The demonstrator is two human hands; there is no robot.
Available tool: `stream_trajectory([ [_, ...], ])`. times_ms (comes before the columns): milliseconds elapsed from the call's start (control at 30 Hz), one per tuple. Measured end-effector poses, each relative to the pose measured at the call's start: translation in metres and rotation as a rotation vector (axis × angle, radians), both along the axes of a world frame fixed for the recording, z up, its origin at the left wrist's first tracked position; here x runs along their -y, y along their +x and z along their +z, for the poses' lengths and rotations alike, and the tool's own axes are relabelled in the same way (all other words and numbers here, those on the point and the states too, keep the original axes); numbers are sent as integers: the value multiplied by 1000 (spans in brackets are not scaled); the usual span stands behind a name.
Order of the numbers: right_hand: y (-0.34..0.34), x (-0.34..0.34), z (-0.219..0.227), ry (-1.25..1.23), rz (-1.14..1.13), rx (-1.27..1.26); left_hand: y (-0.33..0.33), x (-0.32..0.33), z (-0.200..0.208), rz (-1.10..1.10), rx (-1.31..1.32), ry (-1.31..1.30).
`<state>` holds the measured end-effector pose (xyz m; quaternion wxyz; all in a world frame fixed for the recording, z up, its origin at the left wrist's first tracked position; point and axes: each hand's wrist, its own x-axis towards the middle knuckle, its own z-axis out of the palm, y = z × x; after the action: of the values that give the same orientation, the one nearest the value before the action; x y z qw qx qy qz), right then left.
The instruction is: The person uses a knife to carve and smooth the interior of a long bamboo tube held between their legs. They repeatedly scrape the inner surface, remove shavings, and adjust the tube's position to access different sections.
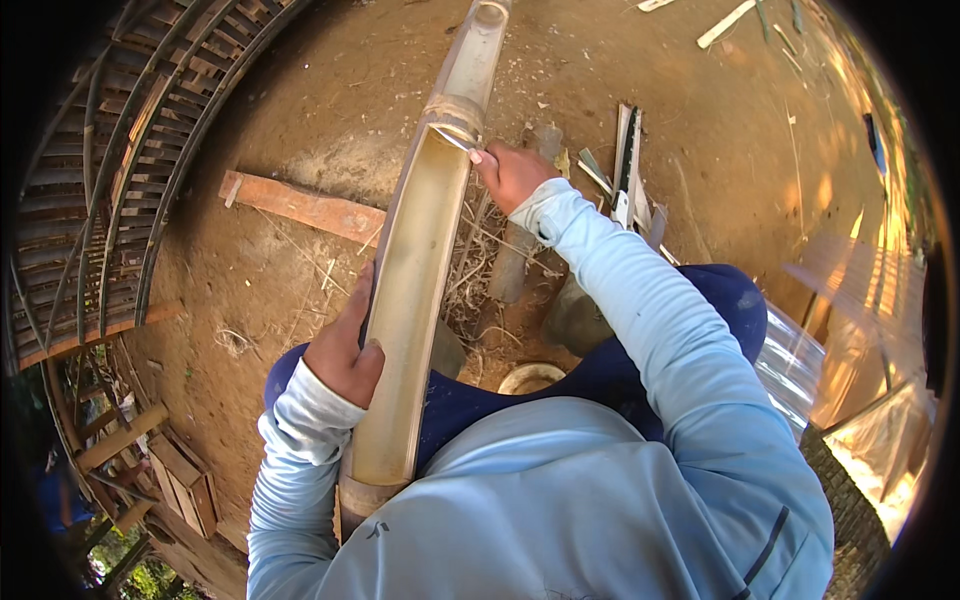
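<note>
Before you lies one halved bamboo (pixel 412 270) — left hand (pixel 345 350) clasping its side, right hand (pixel 515 178) gripping one blade (pixel 452 138) — with one board (pixel 305 208) to its left.

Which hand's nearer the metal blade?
Right. The right hand holds the metal blade; the left hand is farther off, against the left side of the split bamboo, closer to the body.

A light blue long-sleeved shirt (pixel 560 480) is worn over navy bottoms (pixel 728 300).
</note>
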<state>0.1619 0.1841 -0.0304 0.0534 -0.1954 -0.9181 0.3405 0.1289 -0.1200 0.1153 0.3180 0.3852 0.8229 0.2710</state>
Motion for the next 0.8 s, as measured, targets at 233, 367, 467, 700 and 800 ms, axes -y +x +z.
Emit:
stream_trajectory([
  [233,11,3,10,-13,62,34,-3,-3,-8,58,-8,21],
  [367,15,-3,13,-36,94,29,-4,-5,-6,60,11,34],
  [467,10,-9,7,-16,85,4,-5,-7,-4,87,45,5],
  [700,4,-17,11,41,149,47,-4,-9,1,70,19,-46],
  [800,-2,-19,22,73,168,165,-3,-10,6,60,12,-87],
])
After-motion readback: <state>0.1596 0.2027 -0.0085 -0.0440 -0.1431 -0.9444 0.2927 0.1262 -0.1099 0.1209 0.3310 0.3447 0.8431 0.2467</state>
